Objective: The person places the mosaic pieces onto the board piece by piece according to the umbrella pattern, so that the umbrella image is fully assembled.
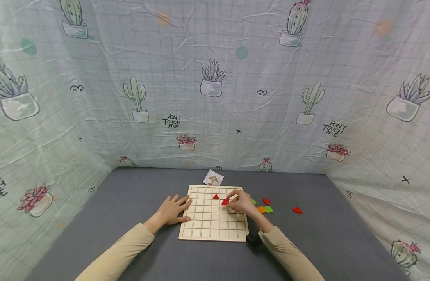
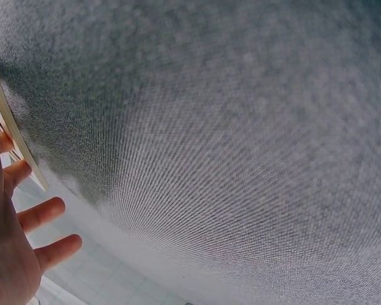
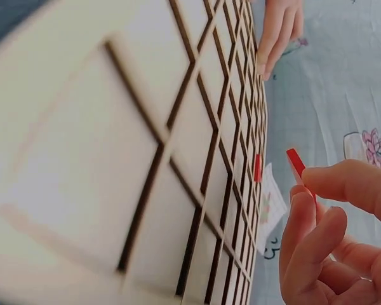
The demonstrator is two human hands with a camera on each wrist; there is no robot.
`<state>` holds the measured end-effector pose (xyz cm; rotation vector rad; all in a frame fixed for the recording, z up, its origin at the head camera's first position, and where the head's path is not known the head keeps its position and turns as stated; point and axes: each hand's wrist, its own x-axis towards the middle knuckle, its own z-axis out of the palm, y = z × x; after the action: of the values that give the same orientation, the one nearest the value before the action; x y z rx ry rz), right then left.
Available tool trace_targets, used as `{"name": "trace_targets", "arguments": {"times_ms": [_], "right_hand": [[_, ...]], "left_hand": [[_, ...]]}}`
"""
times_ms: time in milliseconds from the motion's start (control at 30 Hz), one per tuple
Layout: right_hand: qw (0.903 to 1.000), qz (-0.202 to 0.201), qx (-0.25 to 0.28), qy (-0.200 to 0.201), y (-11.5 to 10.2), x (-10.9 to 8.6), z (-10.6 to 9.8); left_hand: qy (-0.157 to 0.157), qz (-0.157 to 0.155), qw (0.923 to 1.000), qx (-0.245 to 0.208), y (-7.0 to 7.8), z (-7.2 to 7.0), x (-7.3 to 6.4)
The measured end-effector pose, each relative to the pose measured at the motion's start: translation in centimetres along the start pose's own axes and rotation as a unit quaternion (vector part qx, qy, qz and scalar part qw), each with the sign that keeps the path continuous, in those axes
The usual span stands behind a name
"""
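Observation:
A square wooden grid board (image 1: pixel 211 230) lies on the dark table, with a red triangle tile (image 1: pixel 216 196) in one of its upper cells. My right hand (image 1: pixel 241 203) is over the board's right side and pinches a red tile with a curved edge (image 1: pixel 225 201) between thumb and fingers; in the right wrist view the red tile (image 3: pixel 296 164) is held above the board's surface. At the board's left edge rests my left hand (image 1: pixel 172 210), its fingers spread and touching the rim. The left wrist view shows these fingers (image 2: pixel 41 215) extended past the board's edge (image 2: pixel 16 130).
Right of the board lie two red curved tiles (image 1: pixel 297 210), green tiles (image 1: pixel 268 209) and an orange tile (image 1: pixel 261 210). A printed pattern card (image 1: pixel 213 178) lies behind the board. A black object (image 1: pixel 253 239) sits by its lower right corner. Patterned cloth surrounds the table.

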<state>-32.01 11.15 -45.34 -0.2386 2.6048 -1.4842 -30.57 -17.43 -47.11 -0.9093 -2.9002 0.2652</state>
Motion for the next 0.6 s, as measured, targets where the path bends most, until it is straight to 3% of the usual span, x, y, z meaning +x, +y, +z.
{"name": "trace_targets", "arguments": {"times_ms": [367, 500, 533, 600], "right_hand": [[0.9997, 0.001, 0.025, 0.005, -0.6, 2.2, 1.9], [0.9995, 0.003, 0.026, 0.016, -1.0, 2.8, 2.6], [0.9995, 0.003, 0.025, 0.018, -1.1, 2.9, 2.7], [0.9995, 0.006, 0.024, 0.018, -1.1, 3.1, 3.0]], "left_hand": [[0.004, 0.007, 1.0, -0.005, -0.1, -0.2, -0.2], [0.025, 0.017, 0.999, -0.032, -0.6, 0.8, 0.0], [0.042, 0.025, 0.9982, -0.034, -1.0, 1.9, 0.3], [0.042, 0.027, 0.9978, -0.043, -1.2, 2.3, 0.4]]}}
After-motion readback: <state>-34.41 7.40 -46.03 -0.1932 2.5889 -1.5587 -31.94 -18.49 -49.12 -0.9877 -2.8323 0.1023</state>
